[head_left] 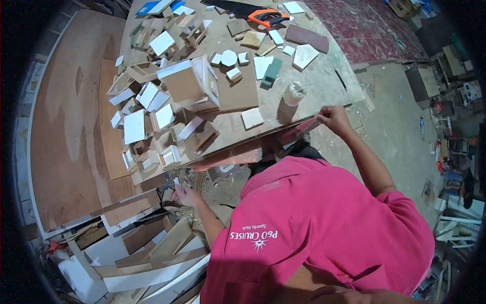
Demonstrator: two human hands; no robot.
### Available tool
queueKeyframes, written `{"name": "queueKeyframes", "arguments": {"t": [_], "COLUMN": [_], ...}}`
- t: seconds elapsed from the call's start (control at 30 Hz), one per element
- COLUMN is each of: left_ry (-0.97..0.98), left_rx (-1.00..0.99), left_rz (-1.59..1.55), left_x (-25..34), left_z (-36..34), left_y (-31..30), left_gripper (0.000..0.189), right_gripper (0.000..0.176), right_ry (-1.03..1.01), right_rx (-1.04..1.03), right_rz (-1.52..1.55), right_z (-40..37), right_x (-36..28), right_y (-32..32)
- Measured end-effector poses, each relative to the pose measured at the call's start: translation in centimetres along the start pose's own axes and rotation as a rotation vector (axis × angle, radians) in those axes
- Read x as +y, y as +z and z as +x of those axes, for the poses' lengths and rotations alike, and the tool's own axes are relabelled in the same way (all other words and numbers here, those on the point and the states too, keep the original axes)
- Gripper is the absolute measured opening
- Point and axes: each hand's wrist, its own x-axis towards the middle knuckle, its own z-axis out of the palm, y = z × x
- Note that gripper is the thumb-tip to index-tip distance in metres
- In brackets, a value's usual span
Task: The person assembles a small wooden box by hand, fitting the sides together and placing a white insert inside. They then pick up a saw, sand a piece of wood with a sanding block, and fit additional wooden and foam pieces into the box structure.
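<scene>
My right hand [334, 119] is closed at the table's right front corner, pinching the end of a thin flat strip [306, 127] that slants down toward my body. Below the table's left front edge, my left hand [187, 195] has its fingers drawn together around a small white piece [176, 181]. A white-topped wooden box [185, 86] stands on the table [238, 133] among several small wooden boxes [135, 126]. Nearer my right hand is a clear jar [294, 94] with pale contents. A square white block [252, 118] lies by the front edge.
An orange-handled saw [268, 18] lies at the back of the table, with white and brown offcuts [306, 57] in front. Large plywood sheets [71, 111] lean at the left, above a heap of boards [152, 258]. Clutter [458, 187] lines the floor at right.
</scene>
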Motion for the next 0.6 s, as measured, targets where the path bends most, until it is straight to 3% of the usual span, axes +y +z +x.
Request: {"name": "queueKeyframes", "arguments": {"t": [0.13,0.17,0.23,0.3,0.37,0.43,0.5,0.57,0.6], "left_ry": [0.076,0.126,0.179,0.225,0.207,0.350,0.633,0.637,0.470], "left_rx": [0.114,0.134,0.057,-0.158,-0.375,-0.622,-0.690,-0.741,-0.799], "left_rz": [-0.084,-0.066,-0.203,-0.416,-0.175,-0.128,-0.056,-0.186,-0.231], "left_x": [5.6,6.9,10.9,16.3,18.2,23.3,26.7,28.9,29.8], "left_z": [-3.0,-4.0,-7.1,-11.1,-13.9,-17.0,-19.7,-21.5,-22.6], "left_y": [-1.0,-0.6,1.4,3.9,7.8,11.9,16.3,20.1,21.2], "left_gripper": [0.039,0.034,0.032,0.031,0.037,0.048,0.066,0.078,0.082], "right_gripper": [0.031,0.038,0.076,0.093,0.092,0.092,0.092,0.083,0.083], "right_ry": [-0.030,-0.226,-0.189,-0.367,-0.409,-0.501,-0.586,-0.625,-0.633], "right_rx": [0.000,0.031,-0.075,-0.099,-0.179,-0.210,-0.236,-0.327,-0.331], "right_rz": [-0.011,0.077,0.111,0.085,0.115,0.135,0.158,0.148,0.155], "right_z": [5.4,6.3,7.3,9.1,9.7,11.3,12.8,13.6,14.2], "right_x": [1.8,2.2,1.8,3.1,1.0,1.2,1.9,1.4,1.5], "right_y": [-0.5,-0.1,0.2,2.1,1.7,2.9,3.4,2.2,1.9]}}
